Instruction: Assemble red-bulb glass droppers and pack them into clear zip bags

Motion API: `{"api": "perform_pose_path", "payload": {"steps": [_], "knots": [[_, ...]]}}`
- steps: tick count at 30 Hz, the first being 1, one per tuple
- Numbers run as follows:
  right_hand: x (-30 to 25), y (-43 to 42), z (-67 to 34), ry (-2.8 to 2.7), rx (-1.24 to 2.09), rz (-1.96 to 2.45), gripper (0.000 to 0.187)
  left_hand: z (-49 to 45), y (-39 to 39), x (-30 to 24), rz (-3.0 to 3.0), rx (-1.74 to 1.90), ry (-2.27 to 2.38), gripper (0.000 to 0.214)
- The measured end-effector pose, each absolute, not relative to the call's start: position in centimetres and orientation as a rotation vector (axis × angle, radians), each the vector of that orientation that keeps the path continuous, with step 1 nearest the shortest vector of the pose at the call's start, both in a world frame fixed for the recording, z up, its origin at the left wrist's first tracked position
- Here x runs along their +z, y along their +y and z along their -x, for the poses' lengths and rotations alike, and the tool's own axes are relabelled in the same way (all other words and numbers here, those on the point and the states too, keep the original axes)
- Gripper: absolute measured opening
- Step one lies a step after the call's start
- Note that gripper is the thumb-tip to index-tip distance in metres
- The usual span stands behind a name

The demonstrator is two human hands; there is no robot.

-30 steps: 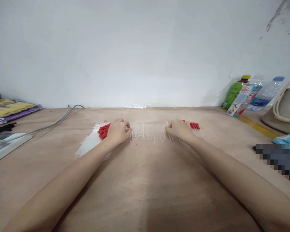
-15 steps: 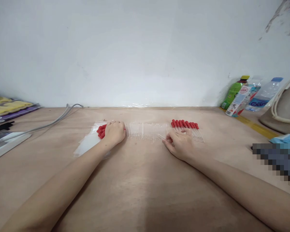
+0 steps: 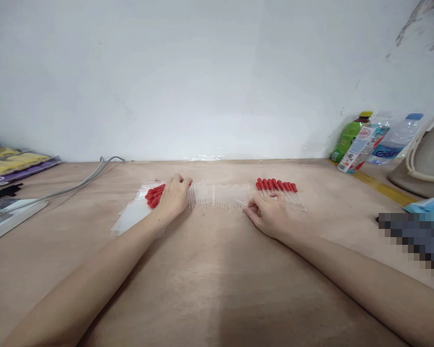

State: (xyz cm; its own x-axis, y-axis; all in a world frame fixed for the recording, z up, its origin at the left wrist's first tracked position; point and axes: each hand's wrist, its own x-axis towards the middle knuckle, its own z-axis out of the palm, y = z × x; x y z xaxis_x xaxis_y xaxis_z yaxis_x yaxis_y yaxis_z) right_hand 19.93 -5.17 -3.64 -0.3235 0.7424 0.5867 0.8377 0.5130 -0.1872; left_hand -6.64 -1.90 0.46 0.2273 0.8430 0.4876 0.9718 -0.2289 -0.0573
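Observation:
My right hand [image 3: 269, 214] pinches a thin clear dropper tube [image 3: 240, 203], its end pointing left out of the fingers. At my left hand [image 3: 175, 195], the fingers are bent together with a bit of red rubber bulb [image 3: 190, 183] showing at the tips. Under and beside that hand lies a pile of red rubber bulbs [image 3: 154, 196] on clear plastic bags [image 3: 130, 217]. Between the hands, a row of clear dropper tubes [image 3: 220, 196] lies side by side. Behind my right hand rests a row of droppers with red bulbs [image 3: 275, 184] fitted on their tubes.
Drink bottles [image 3: 350, 137] and a carton [image 3: 361, 147] stand at the back right near a grey bag [image 3: 428, 159]. A blue packet [image 3: 428, 210] lies in front of them. A grey cable [image 3: 83, 180] and yellow packaged items [image 3: 18, 161] are on the left.
My left hand has lifted and turned slightly right from the bulb pile, with red now at its fingertips. My right hand has hardly moved and keeps the tube.

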Motion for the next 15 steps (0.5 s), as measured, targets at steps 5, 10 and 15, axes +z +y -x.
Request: {"api": "perform_pose_path", "payload": {"steps": [5, 10, 15], "knots": [[-3.7, -5.0, -19.9, -2.126, -0.153, 1.212, 0.017, 3.9, -3.2, -0.1, 2.538, -1.297, -1.554, 0.016], [-3.9, -5.0, -19.8, -2.148, -0.086, 1.086, 0.012, 1.1, -4.5, -2.2, 2.839, -1.882, -1.728, 0.013], [-3.8, -5.2, -19.6, -2.179, -0.074, 1.036, 0.012, 0.8, -4.7, -3.4, 2.893, -1.909, -1.726, 0.019]]}}
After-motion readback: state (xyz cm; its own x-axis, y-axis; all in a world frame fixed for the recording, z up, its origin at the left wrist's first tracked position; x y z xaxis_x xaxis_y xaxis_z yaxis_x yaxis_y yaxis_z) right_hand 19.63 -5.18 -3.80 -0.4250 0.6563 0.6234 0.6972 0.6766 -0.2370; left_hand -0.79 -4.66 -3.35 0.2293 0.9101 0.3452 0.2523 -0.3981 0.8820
